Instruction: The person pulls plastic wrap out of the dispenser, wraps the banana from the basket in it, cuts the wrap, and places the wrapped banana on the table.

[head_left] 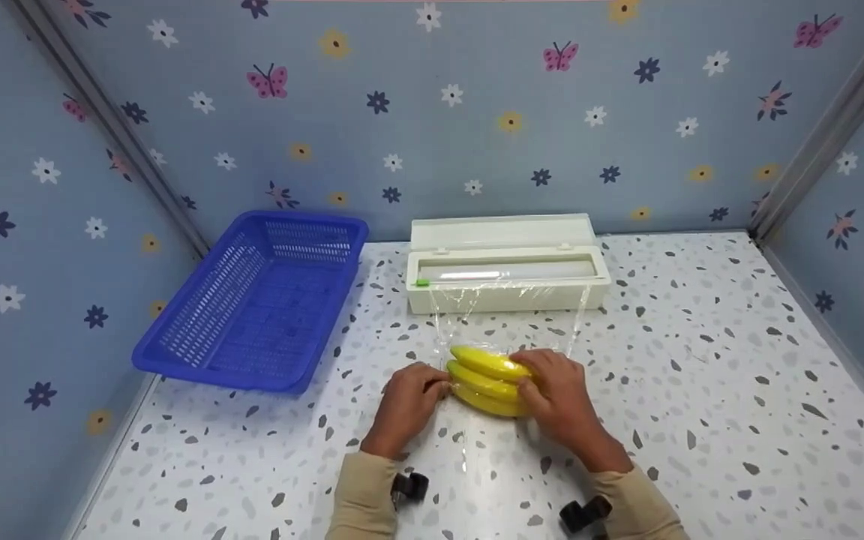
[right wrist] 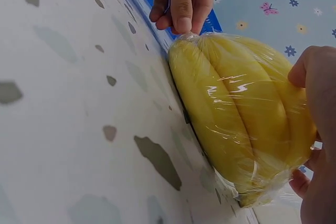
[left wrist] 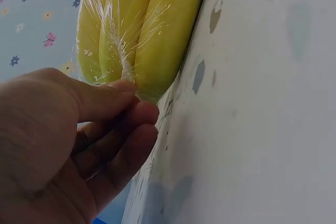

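Note:
A bunch of yellow bananas (head_left: pixel 486 384), greenish at the left tips, lies on the table wrapped in clear cling film (left wrist: pixel 125 66). My left hand (head_left: pixel 411 401) pinches a twisted gather of that film between thumb and fingers, right at the banana tips. Around the other end of the bunch, my right hand (head_left: pixel 565 401) grips with thumb and fingers. In the right wrist view the wrap lies glossy and wrinkled over the fruit. Behind the bananas stands a white cling film dispenser (head_left: pixel 507 300), lid raised, and a sheet of film stretches from it towards the bunch.
A blue plastic basket (head_left: pixel 331 322) stands at the back left, near the wall. The speckled white table (head_left: pixel 702 390) is enclosed by patterned panels (head_left: pixel 477 150) at the back and both sides. A green slider (head_left: pixel 422 283) sits at the dispenser's left end.

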### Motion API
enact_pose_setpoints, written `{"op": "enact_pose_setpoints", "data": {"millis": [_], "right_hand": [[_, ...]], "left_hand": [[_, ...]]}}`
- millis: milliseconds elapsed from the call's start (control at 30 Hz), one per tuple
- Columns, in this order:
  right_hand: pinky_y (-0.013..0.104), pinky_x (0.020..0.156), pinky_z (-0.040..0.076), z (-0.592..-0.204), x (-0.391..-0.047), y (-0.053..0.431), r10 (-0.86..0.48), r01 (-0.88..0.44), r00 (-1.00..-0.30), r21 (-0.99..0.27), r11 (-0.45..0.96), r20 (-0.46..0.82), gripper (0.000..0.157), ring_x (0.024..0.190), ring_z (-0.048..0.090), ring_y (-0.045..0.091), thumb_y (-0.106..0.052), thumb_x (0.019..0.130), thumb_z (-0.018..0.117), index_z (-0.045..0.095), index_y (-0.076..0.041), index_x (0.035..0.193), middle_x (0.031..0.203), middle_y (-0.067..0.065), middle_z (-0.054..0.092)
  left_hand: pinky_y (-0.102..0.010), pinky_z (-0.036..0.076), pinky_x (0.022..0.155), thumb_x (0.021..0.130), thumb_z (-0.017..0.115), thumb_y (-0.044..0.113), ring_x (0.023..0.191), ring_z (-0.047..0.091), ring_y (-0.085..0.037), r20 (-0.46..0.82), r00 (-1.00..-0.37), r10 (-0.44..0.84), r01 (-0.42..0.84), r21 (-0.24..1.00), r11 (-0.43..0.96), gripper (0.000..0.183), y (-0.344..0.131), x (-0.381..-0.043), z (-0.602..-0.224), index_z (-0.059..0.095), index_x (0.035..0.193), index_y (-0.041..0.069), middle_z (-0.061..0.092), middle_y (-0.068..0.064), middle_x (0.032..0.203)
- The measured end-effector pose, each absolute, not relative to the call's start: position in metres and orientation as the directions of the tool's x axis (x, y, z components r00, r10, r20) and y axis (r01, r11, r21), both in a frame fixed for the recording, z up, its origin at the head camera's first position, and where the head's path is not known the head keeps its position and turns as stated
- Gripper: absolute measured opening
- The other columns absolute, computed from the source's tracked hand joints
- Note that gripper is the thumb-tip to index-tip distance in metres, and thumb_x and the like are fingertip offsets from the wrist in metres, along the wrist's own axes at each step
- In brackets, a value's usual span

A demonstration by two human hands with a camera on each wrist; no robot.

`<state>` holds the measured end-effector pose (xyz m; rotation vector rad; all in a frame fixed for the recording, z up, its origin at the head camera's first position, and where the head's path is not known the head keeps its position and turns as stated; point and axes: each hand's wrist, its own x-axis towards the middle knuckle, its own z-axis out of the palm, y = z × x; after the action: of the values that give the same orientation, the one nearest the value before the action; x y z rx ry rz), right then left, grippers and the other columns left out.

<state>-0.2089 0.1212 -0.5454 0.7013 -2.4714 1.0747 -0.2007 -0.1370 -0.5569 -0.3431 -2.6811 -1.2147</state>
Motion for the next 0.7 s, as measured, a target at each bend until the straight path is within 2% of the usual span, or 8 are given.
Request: {"op": "enact_pose_setpoints", "data": {"millis": [167, 333, 533, 700], "right_hand": [[0.050, 0.095, 0.034, -0.5445, -0.2092, 0.1217, -0.305, -0.565, -0.819, -0.586, 0.581, 0.486, 0.030, 0.114, 0.057, 0.026, -0.011, 0.093, 0.059, 0.066, -0.017, 0.122, 0.118, 0.002, 0.066], [0.050, 0.098, 0.031, -0.5433, -0.2103, 0.1230, -0.319, -0.557, -0.827, -0.607, 0.567, 0.463, 0.030, 0.117, 0.056, 0.027, -0.010, 0.096, 0.057, 0.065, -0.017, 0.123, 0.121, 0.002, 0.066], [0.050, 0.099, 0.031, -0.5401, -0.2113, 0.1242, -0.320, -0.554, -0.831, -0.629, 0.546, 0.454, 0.029, 0.117, 0.056, 0.024, -0.008, 0.095, 0.059, 0.066, -0.017, 0.122, 0.121, 0.000, 0.066], [0.054, 0.096, 0.036, -0.5365, -0.2116, 0.1231, -0.309, -0.556, -0.828, -0.616, 0.558, 0.467, 0.029, 0.112, 0.058, 0.024, -0.008, 0.090, 0.064, 0.068, -0.016, 0.117, 0.116, 0.001, 0.067]], "left_hand": [[-0.037, 0.047, 0.077, 0.098, 0.065, 0.022, 0.084, 0.060, -0.013, 0.180, -0.980, 0.084, 0.191, 0.735, 0.651, 0.010, -0.1351, -0.2017, -0.5593, 0.075, 0.096, 0.018, 0.062, 0.007, 0.090], [-0.042, 0.045, 0.080, 0.100, 0.061, 0.020, 0.091, 0.059, -0.017, 0.153, -0.985, 0.075, 0.162, 0.710, 0.685, 0.011, -0.1299, -0.2019, -0.5568, 0.066, 0.091, 0.018, 0.058, 0.003, 0.099], [-0.037, 0.050, 0.083, 0.096, 0.068, 0.017, 0.091, 0.062, -0.014, 0.096, -0.995, 0.035, 0.099, 0.820, 0.563, 0.003, -0.1301, -0.2069, -0.5589, 0.065, 0.095, 0.016, 0.065, 0.004, 0.098], [-0.036, 0.053, 0.078, 0.092, 0.072, 0.014, 0.086, 0.067, -0.011, 0.071, -0.997, 0.006, 0.065, 0.879, 0.473, 0.017, -0.1314, -0.2097, -0.5621, 0.060, 0.102, 0.017, 0.069, 0.003, 0.100]]}}
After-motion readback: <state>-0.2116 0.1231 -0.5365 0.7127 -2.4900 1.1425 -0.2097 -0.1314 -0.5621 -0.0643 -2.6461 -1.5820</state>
